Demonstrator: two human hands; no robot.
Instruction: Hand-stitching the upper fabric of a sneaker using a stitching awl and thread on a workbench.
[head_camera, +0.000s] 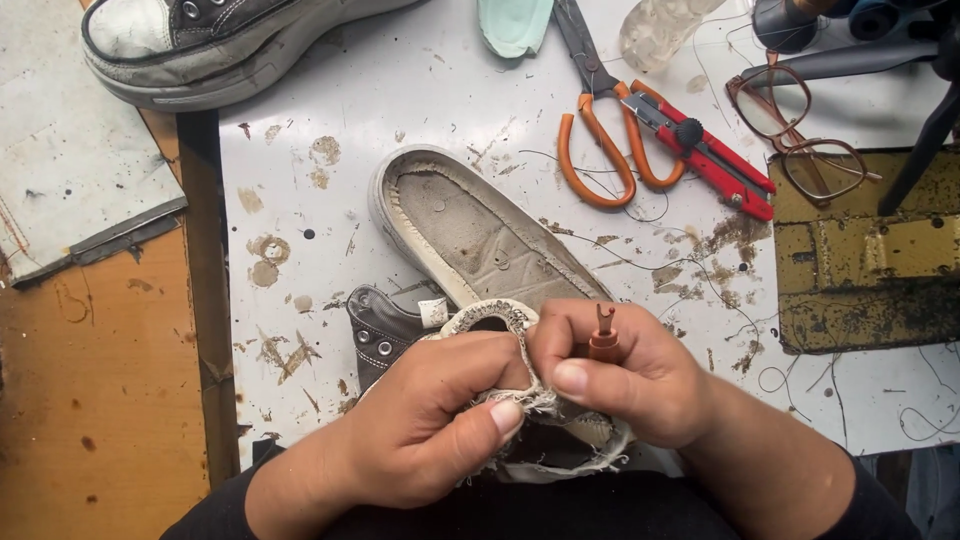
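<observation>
The left hand pinches the frayed shoe top tight — so it stays put — while the right hand grips a small brown tool.

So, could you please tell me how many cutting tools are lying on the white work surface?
2: the orange-handled scissors at the top centre, and the red utility knife just right of them, overlapping a handle loop. Others may lie out of frame.
</observation>
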